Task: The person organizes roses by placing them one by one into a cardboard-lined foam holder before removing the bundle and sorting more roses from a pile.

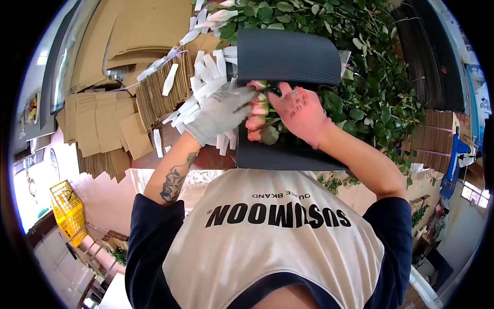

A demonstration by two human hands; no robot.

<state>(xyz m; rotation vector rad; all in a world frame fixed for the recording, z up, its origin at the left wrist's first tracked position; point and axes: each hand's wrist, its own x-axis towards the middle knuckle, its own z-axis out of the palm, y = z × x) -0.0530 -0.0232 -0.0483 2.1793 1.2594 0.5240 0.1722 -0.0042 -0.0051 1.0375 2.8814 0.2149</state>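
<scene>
Head view: a short column of pink roses (256, 109) lies in front of the person's chest, between a black ribbed sheet (289, 54) above and a smooth black panel (288, 156) below; whether these two are one piece I cannot tell. The left hand (221, 112), in a pale grey glove, reaches in from the left with its fingers stretched out, the tips at the upper blooms; its underside is hidden, so I cannot tell whether it grasps one. The right hand (301, 113), in a pink glove, sits just right of the blooms, thumb and forefinger apart and pointing at them, the other fingers curled; what it grips, if anything, I cannot tell. White foam-net sleeves (208, 69) lie heaped beside and under the left hand, next to brown cardboard sheets (95, 123) stacked further left. Leafy green stems (373, 92) spread thickly to the right and behind the ribbed sheet
</scene>
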